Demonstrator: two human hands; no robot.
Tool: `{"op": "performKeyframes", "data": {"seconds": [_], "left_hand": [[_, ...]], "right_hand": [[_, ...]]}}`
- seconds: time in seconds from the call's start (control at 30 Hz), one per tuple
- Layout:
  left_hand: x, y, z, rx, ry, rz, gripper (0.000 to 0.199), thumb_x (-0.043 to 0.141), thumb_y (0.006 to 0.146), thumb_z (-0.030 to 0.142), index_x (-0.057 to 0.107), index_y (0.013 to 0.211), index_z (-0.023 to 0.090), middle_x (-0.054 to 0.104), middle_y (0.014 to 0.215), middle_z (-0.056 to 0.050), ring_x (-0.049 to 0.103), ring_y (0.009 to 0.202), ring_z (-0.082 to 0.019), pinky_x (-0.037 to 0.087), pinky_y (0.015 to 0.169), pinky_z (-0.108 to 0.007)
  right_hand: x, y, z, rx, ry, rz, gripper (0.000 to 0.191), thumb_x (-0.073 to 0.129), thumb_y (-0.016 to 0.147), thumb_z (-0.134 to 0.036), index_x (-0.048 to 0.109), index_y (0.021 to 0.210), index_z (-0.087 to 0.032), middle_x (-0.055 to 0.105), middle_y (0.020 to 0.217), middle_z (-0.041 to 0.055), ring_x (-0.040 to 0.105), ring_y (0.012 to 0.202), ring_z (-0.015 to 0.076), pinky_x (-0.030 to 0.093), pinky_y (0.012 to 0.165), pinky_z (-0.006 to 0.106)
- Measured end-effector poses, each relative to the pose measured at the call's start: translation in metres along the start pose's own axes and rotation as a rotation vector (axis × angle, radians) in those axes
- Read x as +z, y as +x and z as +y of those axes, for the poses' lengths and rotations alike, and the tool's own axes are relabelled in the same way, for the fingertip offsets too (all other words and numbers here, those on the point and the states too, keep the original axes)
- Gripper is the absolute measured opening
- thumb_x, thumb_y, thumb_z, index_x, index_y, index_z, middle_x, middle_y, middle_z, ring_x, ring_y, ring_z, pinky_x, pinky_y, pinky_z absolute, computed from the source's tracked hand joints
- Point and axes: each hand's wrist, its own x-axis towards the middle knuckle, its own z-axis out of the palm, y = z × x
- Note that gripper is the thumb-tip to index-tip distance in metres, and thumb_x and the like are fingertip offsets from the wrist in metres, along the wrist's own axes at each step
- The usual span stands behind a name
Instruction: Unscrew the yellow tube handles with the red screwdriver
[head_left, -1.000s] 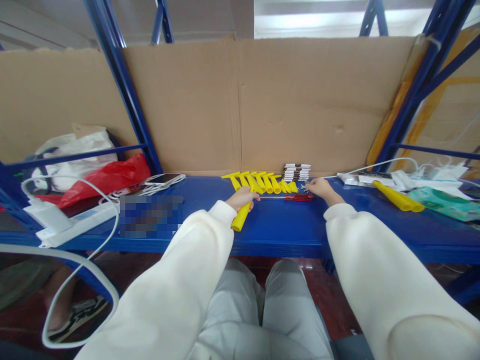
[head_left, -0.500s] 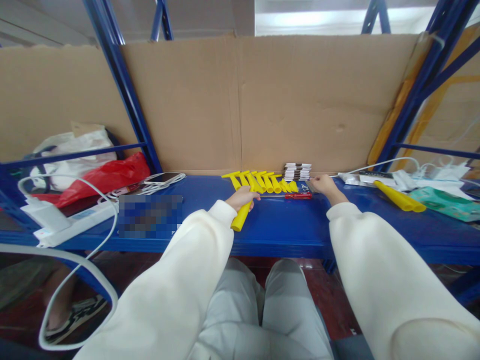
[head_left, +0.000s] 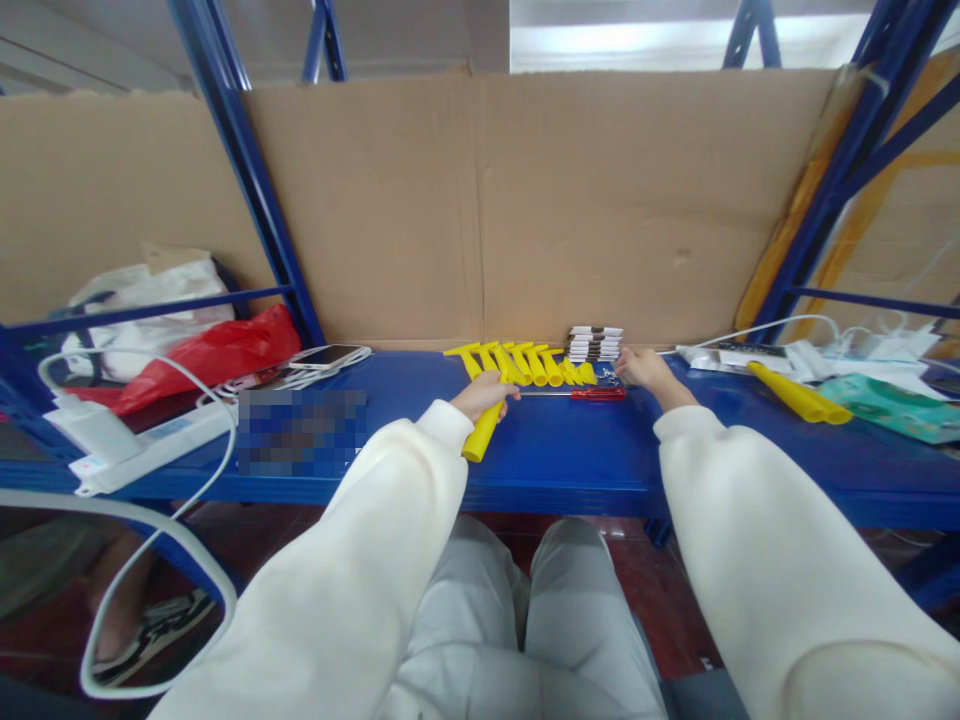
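Observation:
My left hand (head_left: 484,397) is wrapped round a yellow hollow handle (head_left: 482,436), whose wider open end points down toward the table's front edge. My right hand (head_left: 645,370) hovers low over the table, fingers bent together beside small shiny metal pieces (head_left: 609,375), too small to name surely. Whether anything sits between its fingertips is hidden. Behind my left hand lies a row of yellow T-shaped handles (head_left: 538,370), with smaller yellow pieces (head_left: 577,374) at its right end. A screwdriver with a red handle (head_left: 598,394) lies crosswise between my hands.
A stack of small white packs (head_left: 595,343) stands against the cardboard wall (head_left: 600,200). On the right are two yellow tubes (head_left: 799,394) and a green package (head_left: 892,405). On the left are a white power strip (head_left: 154,448), a phone (head_left: 334,355) with cable, and a red bag (head_left: 217,350).
My right hand has shifted very slightly, its fingers drawing a little back at the small metal pieces. The screwdriver has moved a touch to the right. My left hand keeps still.

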Motion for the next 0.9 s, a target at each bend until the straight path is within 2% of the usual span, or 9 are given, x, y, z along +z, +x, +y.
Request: {"op": "performKeyframes", "data": {"seconds": [0.13, 0.33, 0.47, 0.73, 0.9], "left_hand": [[0.000, 0.001, 0.000, 0.005, -0.001, 0.003, 0.021, 0.051, 0.093, 0.010, 0.055, 0.073, 0.017, 0.040, 0.036, 0.006, 0.040, 0.034, -0.010, 0.031, 0.040, -0.019], [-0.001, 0.003, -0.001, 0.008, -0.007, -0.005, 0.019, 0.051, 0.092, 0.010, 0.057, 0.075, 0.016, 0.040, 0.036, 0.006, 0.041, 0.035, -0.010, 0.033, 0.040, -0.018], [-0.001, 0.005, -0.002, 0.010, -0.016, -0.010, 0.016, 0.053, 0.091, 0.011, 0.059, 0.077, 0.015, 0.041, 0.037, 0.006, 0.042, 0.035, -0.010, 0.035, 0.041, -0.018], [-0.001, 0.008, -0.004, 0.006, -0.022, -0.013, 0.015, 0.056, 0.091, 0.012, 0.058, 0.076, 0.016, 0.041, 0.037, 0.007, 0.040, 0.033, -0.009, 0.032, 0.038, -0.018], [-0.002, 0.008, -0.004, 0.011, -0.019, -0.014, 0.014, 0.057, 0.090, 0.012, 0.059, 0.077, 0.016, 0.041, 0.037, 0.006, 0.042, 0.034, -0.010, 0.032, 0.039, -0.018]], "right_hand": [[-0.009, -0.009, -0.012, 0.043, 0.087, 0.011, 0.041, 0.040, 0.102, -0.028, 0.074, 0.087, -0.011, 0.079, 0.084, 0.0152, 0.073, 0.097, 0.0238, 0.052, 0.087, 0.028], [-0.006, -0.013, -0.015, 0.105, 0.148, -0.072, 0.036, 0.043, 0.098, -0.020, 0.070, 0.076, -0.012, 0.074, 0.067, 0.0125, 0.071, 0.069, 0.0202, 0.053, 0.071, 0.025], [0.000, -0.011, -0.014, 0.106, 0.183, -0.096, 0.033, 0.045, 0.097, -0.018, 0.068, 0.075, -0.013, 0.072, 0.065, 0.0105, 0.066, 0.056, 0.0174, 0.053, 0.065, 0.026], [-0.001, -0.014, -0.021, 0.113, 0.205, -0.077, 0.032, 0.042, 0.097, -0.015, 0.070, 0.083, -0.010, 0.077, 0.083, 0.0136, 0.066, 0.061, 0.0151, 0.051, 0.063, 0.023], [-0.003, -0.017, -0.026, 0.122, 0.208, -0.095, 0.033, 0.042, 0.098, -0.015, 0.071, 0.083, -0.011, 0.077, 0.080, 0.0127, 0.065, 0.062, 0.0148, 0.050, 0.062, 0.023]]}}
